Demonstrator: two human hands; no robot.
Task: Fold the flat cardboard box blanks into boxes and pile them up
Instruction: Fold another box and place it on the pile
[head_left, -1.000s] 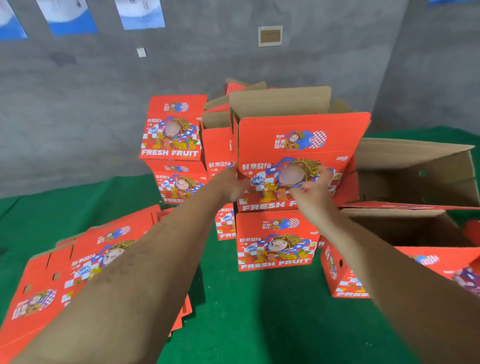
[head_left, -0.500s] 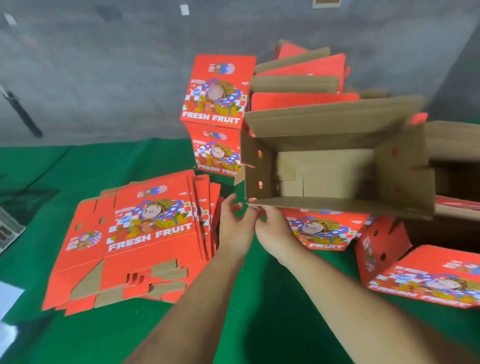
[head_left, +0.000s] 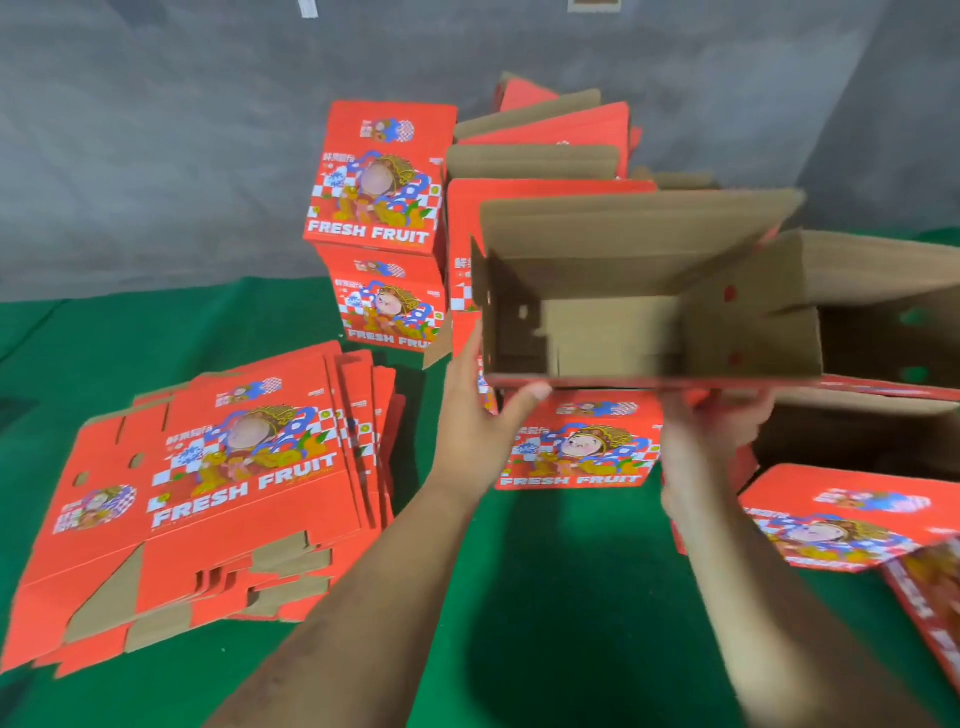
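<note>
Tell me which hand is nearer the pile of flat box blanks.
Left. The left hand grips the open box at its near-left corner, just right of the flat blanks. The right hand holds the box's near edge farther right.

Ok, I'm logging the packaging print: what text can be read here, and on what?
"FRESH FRUIT": top flat blank of the stack.
"FRESH FRUIT": top stacked box.
"FRESH FRU", cut off: box beneath it.
"FRESH FRUIT": box under the held open box.
Chinese characters and small logos: too blurred to read.
</note>
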